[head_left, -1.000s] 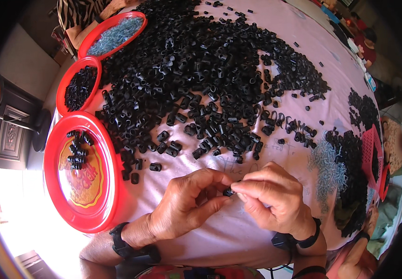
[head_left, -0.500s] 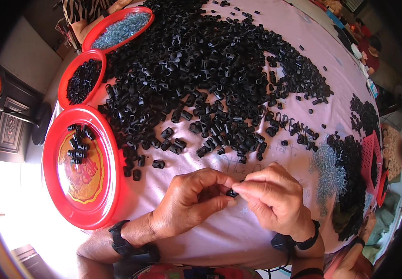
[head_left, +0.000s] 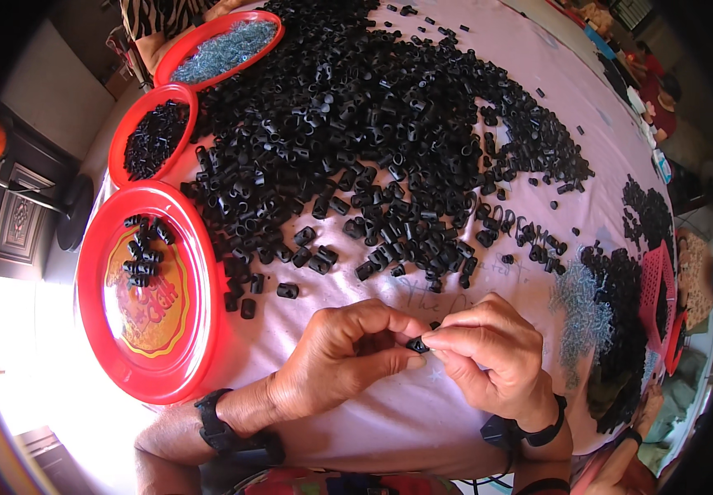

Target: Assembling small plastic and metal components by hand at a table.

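Note:
Between the fingertips of my left hand is a small black plastic fitting, pinched by thumb and forefinger above the cloth. My right hand is closed against the same fitting, thumb and fingertips meeting at its right side. Whether a smaller part sits in the right fingertips is hidden. Ahead of my hands a big heap of black tubular fittings spreads over the pink cloth. To the left of my left hand, a red plate bears several black fittings.
Beyond the plate stand a red bowl of thin black parts and a red dish of bluish screws. Loose screws, another black pile and a pink basket lie right. Other people's arms show top left and lower right.
The view has shifted slightly. Both hands keep their pinch on the fitting, which appears a little turned, and the right fingertips have moved slightly over it.

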Tool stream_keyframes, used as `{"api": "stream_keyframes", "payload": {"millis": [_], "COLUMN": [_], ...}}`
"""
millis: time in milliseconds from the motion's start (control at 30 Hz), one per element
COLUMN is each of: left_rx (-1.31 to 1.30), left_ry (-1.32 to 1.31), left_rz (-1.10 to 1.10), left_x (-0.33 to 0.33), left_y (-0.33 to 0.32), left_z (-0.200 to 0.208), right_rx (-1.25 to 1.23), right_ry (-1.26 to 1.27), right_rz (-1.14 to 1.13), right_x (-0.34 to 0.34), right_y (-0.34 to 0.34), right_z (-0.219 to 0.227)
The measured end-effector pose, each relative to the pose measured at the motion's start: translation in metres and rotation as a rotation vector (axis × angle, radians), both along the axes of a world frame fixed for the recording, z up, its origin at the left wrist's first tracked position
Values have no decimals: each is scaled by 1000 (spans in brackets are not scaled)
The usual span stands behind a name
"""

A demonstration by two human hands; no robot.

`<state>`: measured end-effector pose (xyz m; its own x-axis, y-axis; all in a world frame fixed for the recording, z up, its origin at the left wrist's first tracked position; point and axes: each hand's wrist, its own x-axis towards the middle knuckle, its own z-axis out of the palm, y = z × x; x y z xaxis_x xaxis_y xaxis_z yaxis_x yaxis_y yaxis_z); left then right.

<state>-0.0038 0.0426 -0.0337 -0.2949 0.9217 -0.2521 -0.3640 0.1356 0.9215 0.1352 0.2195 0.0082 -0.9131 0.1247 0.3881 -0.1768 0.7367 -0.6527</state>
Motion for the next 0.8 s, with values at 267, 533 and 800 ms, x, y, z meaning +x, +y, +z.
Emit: {"api": "stream_keyframes", "payload": {"millis": [267, 533, 800], "left_rx": [59, 148, 177], "left_ry": [-56, -316, -248], "left_rz": [29, 29, 123], "left_x": [3, -4, -12], "left_y": [0, -1, -3], "left_z": [-1, 0, -7], "right_rx": [-15, 60, 422], "right_ry": [-12, 10, -160], "right_rz": [-8, -33, -131], "right_x": [-1, -2, -8], "right_y": [0, 5, 11], "right_z": [2, 3, -16]}}
